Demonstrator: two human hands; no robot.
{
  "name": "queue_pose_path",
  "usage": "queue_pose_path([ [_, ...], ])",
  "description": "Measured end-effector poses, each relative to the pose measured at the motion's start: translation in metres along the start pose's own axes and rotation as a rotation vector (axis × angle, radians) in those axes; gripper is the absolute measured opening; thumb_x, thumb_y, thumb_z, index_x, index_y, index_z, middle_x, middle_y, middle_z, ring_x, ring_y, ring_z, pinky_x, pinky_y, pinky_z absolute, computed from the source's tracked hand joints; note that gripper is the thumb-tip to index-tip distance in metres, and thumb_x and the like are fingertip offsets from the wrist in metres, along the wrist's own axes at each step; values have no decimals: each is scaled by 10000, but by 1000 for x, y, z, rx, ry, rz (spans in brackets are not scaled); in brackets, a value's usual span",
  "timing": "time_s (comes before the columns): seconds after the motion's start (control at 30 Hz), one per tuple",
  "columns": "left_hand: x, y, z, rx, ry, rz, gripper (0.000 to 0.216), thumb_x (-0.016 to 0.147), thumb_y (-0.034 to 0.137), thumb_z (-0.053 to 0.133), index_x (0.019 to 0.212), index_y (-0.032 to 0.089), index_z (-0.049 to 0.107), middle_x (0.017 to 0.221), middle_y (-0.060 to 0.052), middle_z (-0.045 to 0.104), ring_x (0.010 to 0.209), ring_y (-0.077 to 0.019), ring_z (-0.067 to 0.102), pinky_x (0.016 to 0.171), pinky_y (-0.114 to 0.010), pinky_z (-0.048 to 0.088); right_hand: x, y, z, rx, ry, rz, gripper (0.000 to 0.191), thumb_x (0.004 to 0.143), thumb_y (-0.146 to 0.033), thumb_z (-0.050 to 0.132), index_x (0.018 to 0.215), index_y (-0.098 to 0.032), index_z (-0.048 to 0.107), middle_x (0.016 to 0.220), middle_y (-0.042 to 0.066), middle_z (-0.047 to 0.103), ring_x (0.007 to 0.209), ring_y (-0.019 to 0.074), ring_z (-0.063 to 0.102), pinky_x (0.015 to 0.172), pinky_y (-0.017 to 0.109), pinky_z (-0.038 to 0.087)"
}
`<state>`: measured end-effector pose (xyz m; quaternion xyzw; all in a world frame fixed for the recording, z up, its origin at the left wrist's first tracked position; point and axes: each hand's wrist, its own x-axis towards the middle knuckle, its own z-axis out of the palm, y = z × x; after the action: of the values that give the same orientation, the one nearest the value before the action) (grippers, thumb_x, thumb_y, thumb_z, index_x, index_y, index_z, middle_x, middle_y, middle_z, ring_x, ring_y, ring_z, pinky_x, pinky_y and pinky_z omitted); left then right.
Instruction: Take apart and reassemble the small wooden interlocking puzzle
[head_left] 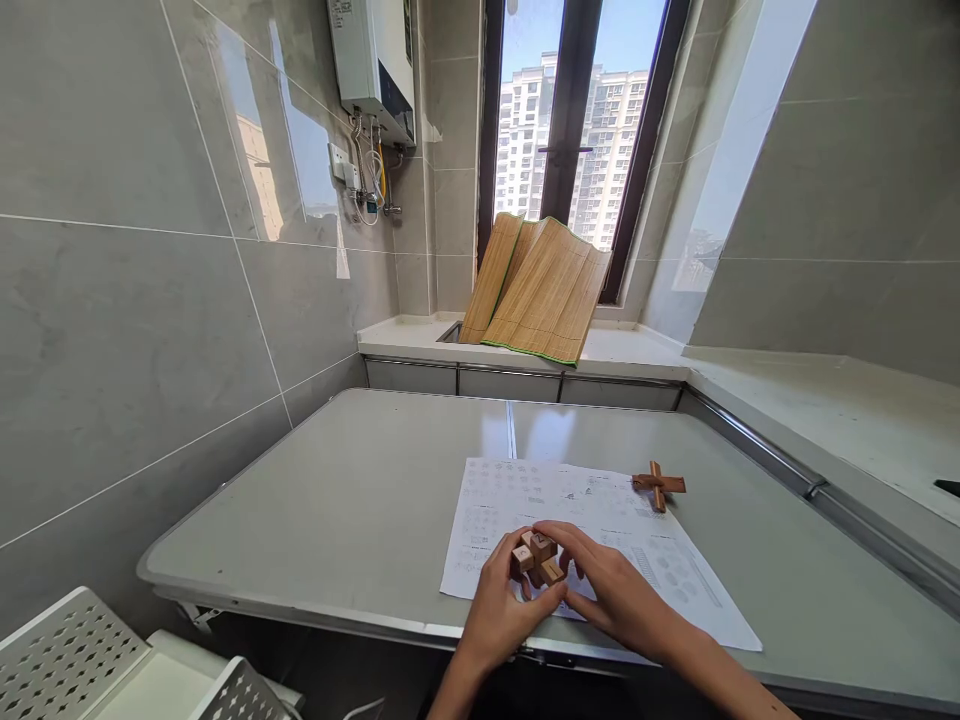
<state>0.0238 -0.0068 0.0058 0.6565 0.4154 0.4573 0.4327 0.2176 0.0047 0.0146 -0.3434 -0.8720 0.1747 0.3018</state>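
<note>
A small wooden puzzle (538, 558) of interlocked blocks sits between both my hands, just above a printed instruction sheet (592, 535) on the grey table (337, 500). My left hand (501, 600) grips it from the left with fingers curled around it. My right hand (611, 585) holds it from the right, fingertips pressed on the blocks. A second wooden piece shaped like a cross (658, 485) lies on the table at the sheet's far right corner, apart from both hands.
Rolled bamboo mats (536, 290) lean against the window on a white counter (637, 350). A water heater (373, 60) hangs on the tiled left wall. A white perforated chair (82, 660) stands at the lower left. A ledge (840, 410) runs along the right.
</note>
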Motion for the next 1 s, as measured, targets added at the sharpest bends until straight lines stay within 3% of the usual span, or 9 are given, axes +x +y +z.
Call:
queue_pose_path([
  [0.13, 0, -2, -2, -16, -3, 32, 562, 761, 218, 766, 1291, 236, 581, 1270, -86, 632, 1062, -236, 627, 892, -322, 530, 1, 0, -13, 133, -8, 58, 351, 989, -263, 462, 1334, -289, 521, 1406, 107, 533, 953, 187, 662, 805, 323, 584],
  [0.23, -1, -4, -3, -80, -52, 47, 644, 736, 171, 781, 1334, 249, 557, 1324, -90, 607, 1184, -265, 591, 1009, -357, 487, 5, 1, -12, 284, 26, 153, 264, 1009, -375, 461, 1208, -256, 588, 1178, 83, 650, 877, 186, 659, 750, 315, 568],
  [0.4, -3, -2, -4, -76, -84, 32, 694, 712, 167, 804, 1351, 285, 559, 1300, -78, 607, 1140, -260, 609, 1009, -357, 479, 10, 6, -3, 506, 12, 302, 369, 985, -547, 456, 1064, -209, 582, 768, -3, 618, 649, 153, 576, 637, 289, 504],
  [0.73, -4, 4, -3, 2, -79, 9, 705, 678, 163, 815, 1331, 299, 588, 1212, -52, 629, 1009, -219, 614, 908, -324, 507, 8, 8, -3, 764, -23, 389, 385, 942, -587, 527, 1037, -216, 565, 701, -53, 559, 592, 119, 498, 618, 264, 443],
  [0.87, 0, -8, 0, 18, -20, -36, 712, 683, 217, 820, 1348, 263, 569, 1157, -71, 624, 851, -179, 624, 776, -309, 538, 6, 24, -3, 780, 82, 525, 444, 887, -627, 579, 997, -197, 604, 631, -65, 556, 545, 117, 493, 582, 255, 416],
  [1.0, 2, -16, 1, 4, -18, -42, 660, 726, 246, 786, 1343, 254, 550, 1117, -57, 626, 807, -157, 633, 772, -311, 545, 0, 55, -10, 828, 343, 735, 436, 793, -584, 717, 929, -178, 636, 629, -36, 628, 515, 104, 509, 545, 233, 426],
])
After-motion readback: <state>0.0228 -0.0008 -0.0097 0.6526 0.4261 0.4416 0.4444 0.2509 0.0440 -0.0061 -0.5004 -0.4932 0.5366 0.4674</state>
